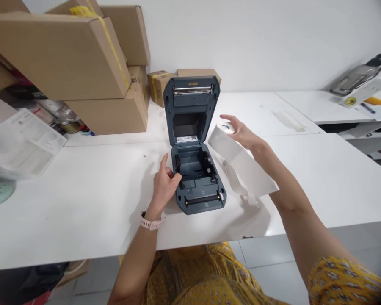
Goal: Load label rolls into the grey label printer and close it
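Observation:
A dark grey label printer (195, 181) stands on the white table with its lid (191, 103) raised. Its inner bay shows roll holders and a black roller near the front. My left hand (166, 182) grips the printer's left side, thumb over the rim and index finger sticking up. To the right of the printer, my right hand (241, 132) holds a roll of white label paper (225, 128) above the table, fingers closed around its end. A long loose strip (252, 171) of the paper hangs from the roll toward my forearm.
Stacked cardboard boxes (57, 59) fill the back left, with smaller boxes behind the printer. A clear plastic-wrapped package (25, 142) lies at the left. On the far right are a water bottle (357, 76), a roll of tape (350, 101) and a pen (368, 108).

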Demonstrator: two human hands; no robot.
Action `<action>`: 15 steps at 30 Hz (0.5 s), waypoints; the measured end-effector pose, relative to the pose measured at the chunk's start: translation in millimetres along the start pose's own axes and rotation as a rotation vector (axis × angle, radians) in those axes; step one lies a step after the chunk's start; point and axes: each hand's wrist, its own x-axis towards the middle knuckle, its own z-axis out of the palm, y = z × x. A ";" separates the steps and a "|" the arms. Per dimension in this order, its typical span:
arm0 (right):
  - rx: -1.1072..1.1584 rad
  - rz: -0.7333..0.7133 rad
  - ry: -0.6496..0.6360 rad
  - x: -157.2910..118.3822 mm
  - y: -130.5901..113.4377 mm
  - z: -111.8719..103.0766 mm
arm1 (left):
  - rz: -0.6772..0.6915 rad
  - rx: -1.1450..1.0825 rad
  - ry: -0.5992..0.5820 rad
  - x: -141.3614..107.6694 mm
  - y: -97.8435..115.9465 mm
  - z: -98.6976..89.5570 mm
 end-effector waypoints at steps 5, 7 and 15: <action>0.000 0.023 -0.075 4.3 22.6 27.3 | -0.006 0.003 -0.010 -1.2 0.6 -0.7; -0.003 0.031 -0.092 0.4 28.8 29.5 | -0.004 0.003 -0.018 -1.1 0.5 -0.8; 0.446 0.209 0.054 -77.7 70.6 -3.1 | -0.015 0.009 -0.023 0.8 -1.6 -0.8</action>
